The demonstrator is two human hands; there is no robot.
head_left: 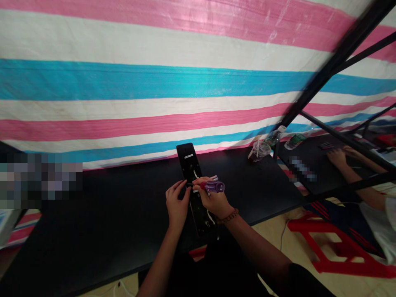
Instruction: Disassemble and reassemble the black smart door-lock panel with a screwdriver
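A long, narrow black panel (186, 161) lies lengthwise in front of me on the black table, with white labels, small fittings and white wires on it. My right hand (215, 203) grips a screwdriver (214, 187) by its clear purple handle, with the handle end pointing right and its tip at the middle of the panel. My left hand (177, 203) rests at the panel's left edge, thumb and forefinger closed around a small dark part near the screwdriver tip. That part is too small to name. A white cable (211, 217) runs along the panel's right side.
Plastic cups (259, 151) and a clear bottle (276, 135) stand by a black metal post at the back right. Another person's hands (338, 157) are over the neighbouring table. A red stool (335, 245) is on the floor at right. Striped sheeting (154, 82) hangs behind the table (123, 214).
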